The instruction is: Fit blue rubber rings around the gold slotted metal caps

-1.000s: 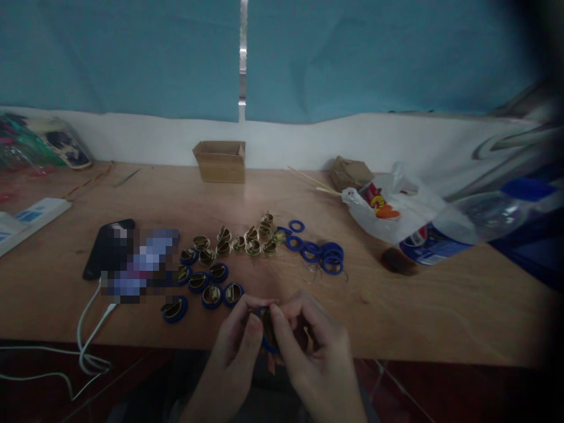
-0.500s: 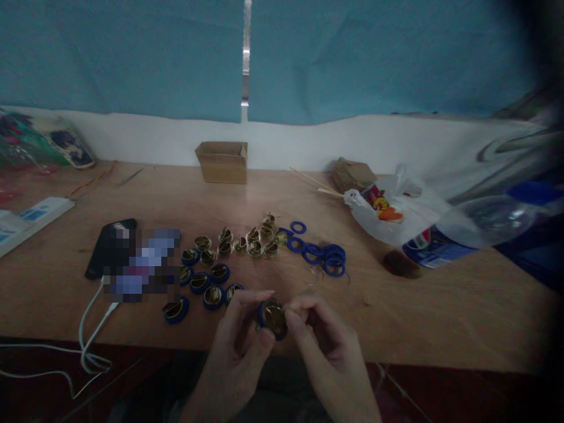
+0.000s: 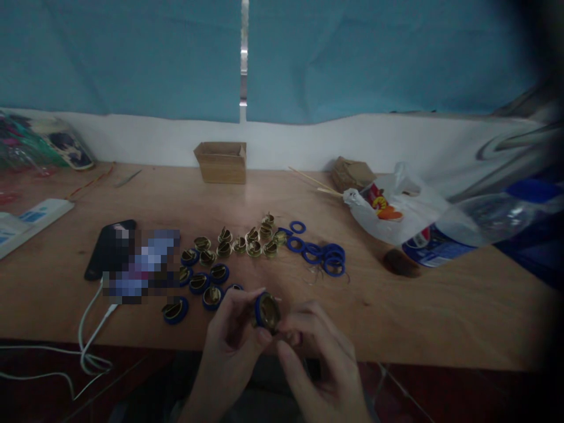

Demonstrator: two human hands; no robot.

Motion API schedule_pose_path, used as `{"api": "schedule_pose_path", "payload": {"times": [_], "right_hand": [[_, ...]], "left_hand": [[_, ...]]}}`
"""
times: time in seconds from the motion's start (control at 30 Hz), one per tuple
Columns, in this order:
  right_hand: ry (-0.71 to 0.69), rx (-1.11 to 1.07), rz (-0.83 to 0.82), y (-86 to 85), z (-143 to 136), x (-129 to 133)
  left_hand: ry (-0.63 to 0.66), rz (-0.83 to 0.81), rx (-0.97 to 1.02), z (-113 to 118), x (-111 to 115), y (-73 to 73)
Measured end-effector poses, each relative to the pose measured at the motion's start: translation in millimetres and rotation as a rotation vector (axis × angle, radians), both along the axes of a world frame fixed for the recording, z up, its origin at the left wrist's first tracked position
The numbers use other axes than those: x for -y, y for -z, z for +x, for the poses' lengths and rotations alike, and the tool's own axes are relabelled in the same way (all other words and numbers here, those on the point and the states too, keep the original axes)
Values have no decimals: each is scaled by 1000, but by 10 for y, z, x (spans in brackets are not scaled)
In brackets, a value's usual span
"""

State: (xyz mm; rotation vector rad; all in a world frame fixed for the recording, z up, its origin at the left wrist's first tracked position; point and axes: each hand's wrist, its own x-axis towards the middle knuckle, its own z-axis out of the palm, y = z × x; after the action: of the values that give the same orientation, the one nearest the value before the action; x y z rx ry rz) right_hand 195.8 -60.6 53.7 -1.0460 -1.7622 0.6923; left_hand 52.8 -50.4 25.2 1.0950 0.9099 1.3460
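disc (image 3: 268,312) with blue rim (image 3: 258,311), pinched in left hand (image 3: 231,341); right edge just uncovered for handling by lowering half-curled right hand (image 3: 321,352), hold unclear.

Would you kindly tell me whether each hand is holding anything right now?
Left hand: closed, holding a blue-rimmed metal disc.
Right hand: half curled beside the disc; whether it grips anything cannot be told.

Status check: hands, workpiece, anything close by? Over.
Left hand gripping blue-rimmed piece, tilted. Right hand beside it, contact unclear. Similar pieces just beyond left hand.
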Motion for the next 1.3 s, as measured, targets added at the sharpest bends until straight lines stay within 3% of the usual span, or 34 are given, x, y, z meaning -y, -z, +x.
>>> {"api": "schedule_pose_path", "payload": {"times": [0.13, 0.3, 0.53, 0.77, 1.0, 1.3], "right_hand": [[-56, -9, -25, 45, -3, 56], [75, -112, -2, 84, 30, 89], [19, -39, -16, 22, -29, 96], [39, 206, 139, 163, -43, 117], [119, -128, -93, 189, -55, 200], [36, -127, -150, 216, -5, 227]], "left_hand": [[7, 20, 21, -5, 12, -5], [23, 72, 43, -6, 43, -18], [25, 111, 65, 4, 54, -48], [-81, 101, 72, -9, 40, -43], [-52, 163, 98, -1, 40, -17], [5, 257, 86, -13, 28, -50]]}}
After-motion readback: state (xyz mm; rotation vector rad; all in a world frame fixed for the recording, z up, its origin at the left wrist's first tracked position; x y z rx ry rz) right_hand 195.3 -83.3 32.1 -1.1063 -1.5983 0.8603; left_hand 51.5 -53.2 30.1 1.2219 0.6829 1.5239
